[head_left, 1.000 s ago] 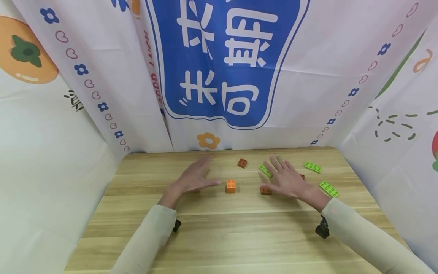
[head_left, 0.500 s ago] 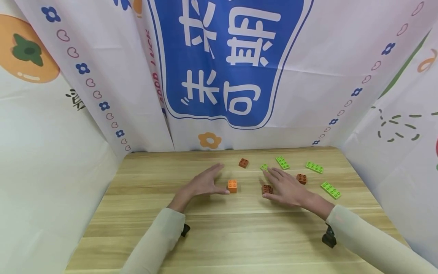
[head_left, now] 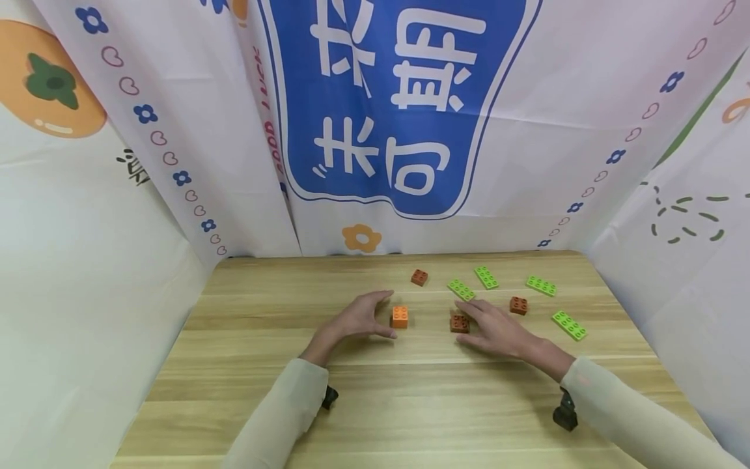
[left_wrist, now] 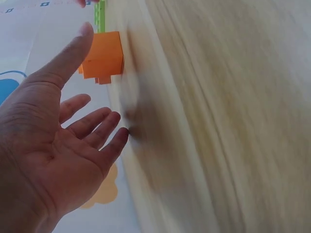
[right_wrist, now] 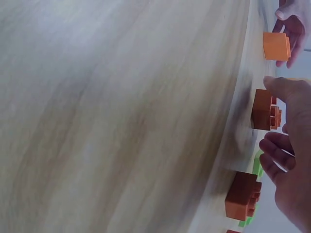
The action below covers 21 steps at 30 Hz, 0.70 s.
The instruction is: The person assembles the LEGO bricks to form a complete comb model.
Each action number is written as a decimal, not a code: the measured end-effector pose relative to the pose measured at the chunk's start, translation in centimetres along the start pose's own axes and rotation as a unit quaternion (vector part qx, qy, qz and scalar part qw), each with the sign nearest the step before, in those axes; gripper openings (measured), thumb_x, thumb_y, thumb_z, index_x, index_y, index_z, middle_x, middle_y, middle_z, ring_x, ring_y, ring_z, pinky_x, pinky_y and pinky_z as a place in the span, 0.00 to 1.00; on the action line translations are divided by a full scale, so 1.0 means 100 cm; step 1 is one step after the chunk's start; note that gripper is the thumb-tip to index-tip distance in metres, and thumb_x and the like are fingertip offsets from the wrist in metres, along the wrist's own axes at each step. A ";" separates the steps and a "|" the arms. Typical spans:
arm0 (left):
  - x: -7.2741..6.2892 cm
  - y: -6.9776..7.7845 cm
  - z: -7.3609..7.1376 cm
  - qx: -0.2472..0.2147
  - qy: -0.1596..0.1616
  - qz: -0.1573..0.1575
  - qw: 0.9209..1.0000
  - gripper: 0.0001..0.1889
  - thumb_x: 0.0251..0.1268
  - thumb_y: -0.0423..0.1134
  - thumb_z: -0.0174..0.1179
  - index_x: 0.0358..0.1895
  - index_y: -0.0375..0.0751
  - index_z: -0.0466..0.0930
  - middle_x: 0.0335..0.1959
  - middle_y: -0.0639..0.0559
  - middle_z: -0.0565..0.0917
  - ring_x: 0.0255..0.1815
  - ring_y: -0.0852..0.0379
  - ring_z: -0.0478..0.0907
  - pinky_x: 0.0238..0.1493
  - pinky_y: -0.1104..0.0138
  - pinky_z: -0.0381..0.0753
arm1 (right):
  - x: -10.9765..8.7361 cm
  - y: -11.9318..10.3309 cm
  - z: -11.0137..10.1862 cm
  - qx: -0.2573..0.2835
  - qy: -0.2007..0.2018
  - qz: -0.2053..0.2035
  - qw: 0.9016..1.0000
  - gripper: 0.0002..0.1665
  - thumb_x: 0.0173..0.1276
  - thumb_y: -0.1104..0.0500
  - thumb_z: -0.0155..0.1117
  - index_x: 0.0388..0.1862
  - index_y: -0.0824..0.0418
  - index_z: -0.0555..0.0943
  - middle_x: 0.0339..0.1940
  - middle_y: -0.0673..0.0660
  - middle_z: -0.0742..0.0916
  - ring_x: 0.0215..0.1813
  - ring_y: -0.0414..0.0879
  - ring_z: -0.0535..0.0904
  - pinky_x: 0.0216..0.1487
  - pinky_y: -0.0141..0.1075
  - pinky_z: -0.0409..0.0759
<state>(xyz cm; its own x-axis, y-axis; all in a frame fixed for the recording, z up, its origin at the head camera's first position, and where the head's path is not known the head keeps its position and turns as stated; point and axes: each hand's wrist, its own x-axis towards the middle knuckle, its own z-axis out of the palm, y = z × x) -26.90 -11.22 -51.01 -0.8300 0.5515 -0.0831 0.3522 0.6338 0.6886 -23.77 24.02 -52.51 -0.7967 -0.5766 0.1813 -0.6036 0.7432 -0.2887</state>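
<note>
My left hand (head_left: 356, 320) is at the left of an orange toy brick (head_left: 400, 318), thumb and fingers spread apart on its near and far sides. A gap shows between that palm and the brick in the head view. The left wrist view has the same orange brick (left_wrist: 103, 54) beyond the thumb. To the right, a brown brick (head_left: 459, 324) sits on the table between the thumb and fingers of my right hand (head_left: 495, 331). That brown brick (right_wrist: 261, 110) appears studs up; whether any finger touches it, I cannot tell. Neither hand grips anything.
Another brown brick (head_left: 518, 305) lies beyond the right hand, and one more brown brick (head_left: 418, 277) lies farther back. Several flat green bricks (head_left: 486, 277) are scattered at the back right of the wooden table (head_left: 410, 410). A printed cloth (head_left: 527, 182) hangs behind the table.
My left hand has moved right, up to the orange brick. The right hand has lowered and drawn back toward the brown brick, uncovering the green bricks behind. The bricks have stayed put.
</note>
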 end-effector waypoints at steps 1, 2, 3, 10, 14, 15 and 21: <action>0.001 0.001 0.001 0.003 0.001 -0.002 1.000 0.53 0.56 0.44 0.83 0.80 0.32 0.62 0.81 0.36 0.66 0.82 0.40 0.63 0.81 0.51 0.63 | 0.000 0.000 0.001 0.005 0.004 0.001 1.000 0.46 0.68 0.45 0.78 0.76 0.67 0.74 0.67 0.71 0.82 0.65 0.65 0.81 0.64 0.59 0.81; 0.001 0.002 0.001 0.007 0.001 -0.003 1.000 0.52 0.56 0.44 0.83 0.80 0.31 0.63 0.80 0.36 0.67 0.81 0.40 0.64 0.80 0.51 0.63 | 0.001 0.001 0.002 0.012 0.006 0.003 1.000 0.45 0.67 0.46 0.79 0.75 0.67 0.74 0.67 0.71 0.82 0.66 0.66 0.81 0.65 0.59 0.81; 0.001 0.002 0.002 0.011 0.003 -0.003 1.000 0.51 0.56 0.44 0.83 0.79 0.31 0.64 0.79 0.36 0.69 0.80 0.40 0.65 0.80 0.51 0.64 | 0.001 0.001 0.003 0.018 0.007 0.006 1.000 0.44 0.66 0.47 0.80 0.74 0.67 0.75 0.67 0.71 0.82 0.66 0.66 0.81 0.65 0.59 0.80; 0.006 0.003 0.006 0.026 0.010 0.016 0.999 0.45 0.57 0.41 0.82 0.75 0.29 0.70 0.75 0.37 0.75 0.77 0.41 0.71 0.77 0.53 0.69 | 0.006 0.003 0.007 0.045 0.016 0.001 0.999 0.39 0.65 0.53 0.82 0.70 0.69 0.79 0.64 0.68 0.85 0.66 0.65 0.82 0.67 0.58 0.79; 0.007 0.004 0.006 0.013 0.019 0.022 0.999 0.42 0.57 0.39 0.82 0.72 0.27 0.73 0.72 0.36 0.77 0.75 0.40 0.73 0.76 0.52 0.71 | 0.007 0.003 0.006 0.064 0.022 -0.005 0.998 0.36 0.64 0.55 0.82 0.67 0.70 0.81 0.61 0.66 0.87 0.63 0.63 0.84 0.65 0.56 0.81; 0.008 0.004 0.006 0.011 0.021 0.021 1.000 0.41 0.57 0.38 0.82 0.72 0.27 0.73 0.72 0.36 0.78 0.74 0.40 0.74 0.76 0.52 0.71 | 0.008 0.002 0.006 0.069 0.024 -0.005 0.997 0.36 0.64 0.56 0.83 0.66 0.70 0.81 0.60 0.66 0.88 0.62 0.62 0.85 0.64 0.56 0.82; 0.010 0.004 0.009 0.010 0.031 0.005 0.999 0.36 0.56 0.37 0.82 0.67 0.30 0.78 0.67 0.37 0.82 0.70 0.42 0.79 0.73 0.53 0.74 | 0.009 0.004 0.008 0.089 0.036 -0.011 0.995 0.31 0.62 0.59 0.83 0.61 0.69 0.84 0.55 0.62 0.90 0.55 0.56 0.88 0.58 0.50 0.86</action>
<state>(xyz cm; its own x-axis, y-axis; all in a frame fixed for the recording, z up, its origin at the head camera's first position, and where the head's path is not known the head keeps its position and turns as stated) -27.23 -9.97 -51.46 -0.8509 0.5245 -0.0315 0.3693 0.6397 0.6741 -24.68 23.52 -53.17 -0.7870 -0.5624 0.2539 -0.6114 0.6552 -0.4438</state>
